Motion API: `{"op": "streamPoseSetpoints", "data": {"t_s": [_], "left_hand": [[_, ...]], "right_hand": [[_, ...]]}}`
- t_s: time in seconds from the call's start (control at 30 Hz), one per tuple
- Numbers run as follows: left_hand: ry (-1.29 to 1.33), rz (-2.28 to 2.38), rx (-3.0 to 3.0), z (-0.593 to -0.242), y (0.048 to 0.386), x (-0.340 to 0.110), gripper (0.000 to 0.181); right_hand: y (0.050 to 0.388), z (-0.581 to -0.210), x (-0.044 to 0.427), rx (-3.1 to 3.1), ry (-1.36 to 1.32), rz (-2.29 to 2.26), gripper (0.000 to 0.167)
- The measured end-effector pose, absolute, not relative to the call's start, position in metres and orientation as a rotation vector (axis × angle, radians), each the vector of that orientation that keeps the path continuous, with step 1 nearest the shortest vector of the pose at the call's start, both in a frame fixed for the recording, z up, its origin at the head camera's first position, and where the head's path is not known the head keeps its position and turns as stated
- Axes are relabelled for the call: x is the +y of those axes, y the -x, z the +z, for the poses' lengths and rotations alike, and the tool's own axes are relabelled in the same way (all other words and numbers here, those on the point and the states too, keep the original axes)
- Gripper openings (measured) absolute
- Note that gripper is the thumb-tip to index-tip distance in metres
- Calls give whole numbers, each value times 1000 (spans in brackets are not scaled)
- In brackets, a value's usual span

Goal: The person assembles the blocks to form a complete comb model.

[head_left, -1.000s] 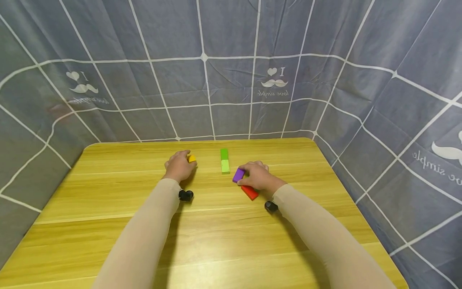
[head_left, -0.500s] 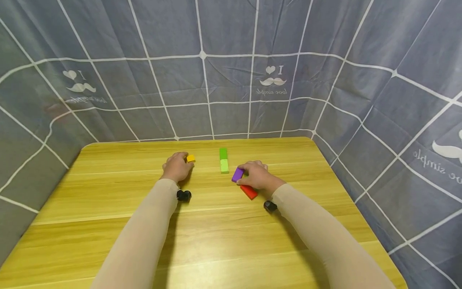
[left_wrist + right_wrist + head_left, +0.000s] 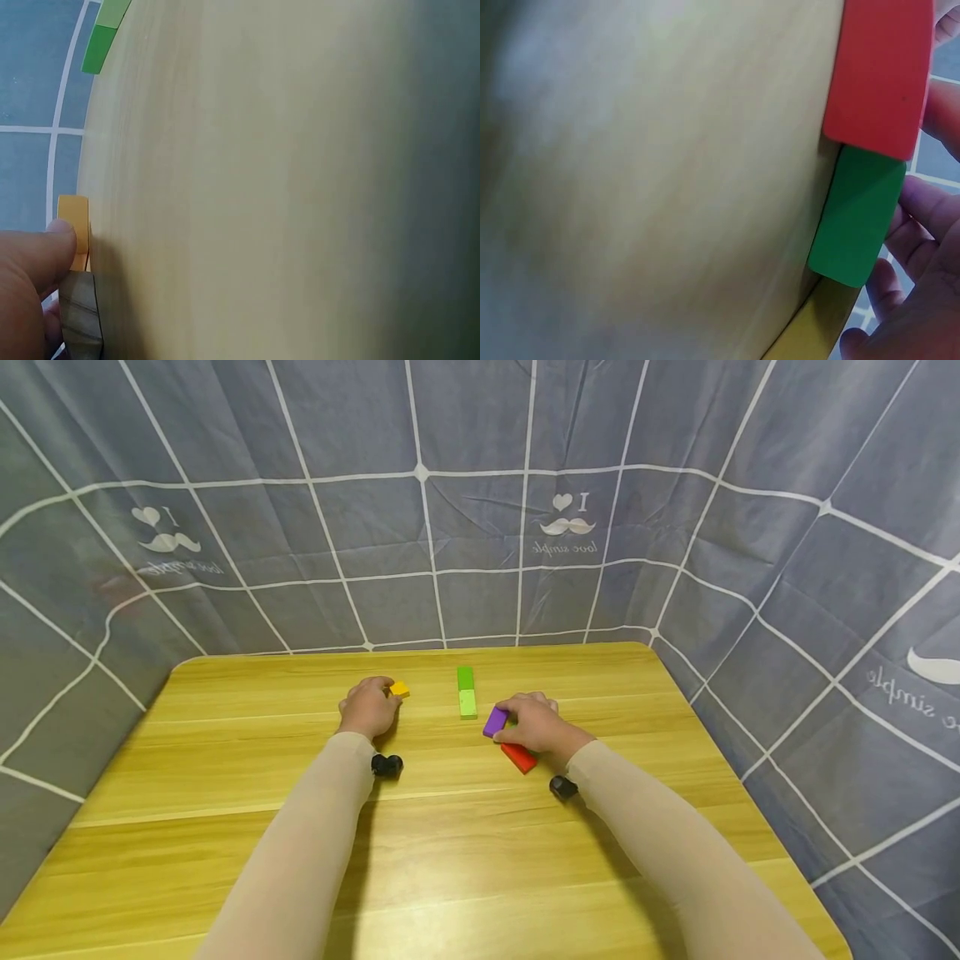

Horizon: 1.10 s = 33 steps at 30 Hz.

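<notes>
Pinching an orange block, left hand | right hand, grip closed on a purple block | red block beside it, on the desk

The yellow wooden tabletop is showing streaked grain. Near its far edge a mid-green rectangular block is adjoining a lime-green rectangular block; leftward, a small block is showing orange-yellow. Toward the right edge, rectangular blocks are showing plain purple, red, deep green and yellow. The grey fabric curtain is bearing white grid lines, hearts and moustaches; both fabric sleeves are showing beige.
</notes>
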<state>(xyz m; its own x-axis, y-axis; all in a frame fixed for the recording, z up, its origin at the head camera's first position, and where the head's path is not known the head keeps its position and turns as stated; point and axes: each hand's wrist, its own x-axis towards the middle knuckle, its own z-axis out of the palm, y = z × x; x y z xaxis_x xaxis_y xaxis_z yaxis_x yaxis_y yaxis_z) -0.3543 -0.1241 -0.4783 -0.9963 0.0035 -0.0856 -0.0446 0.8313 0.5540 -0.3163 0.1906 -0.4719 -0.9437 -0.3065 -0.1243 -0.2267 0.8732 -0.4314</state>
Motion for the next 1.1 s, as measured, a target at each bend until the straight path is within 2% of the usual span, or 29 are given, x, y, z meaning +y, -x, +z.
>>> {"op": "streamPoseSetpoints", "data": {"t_s": [0.77, 1.1], "left_hand": [[22, 864, 2927, -472, 347, -124, 45], [12, 865, 2908, -471, 349, -125, 45]], "right_hand": [[315, -467, 189, 2859, 471, -549, 64], [310, -461, 191, 2845, 552, -655, 64]]}}
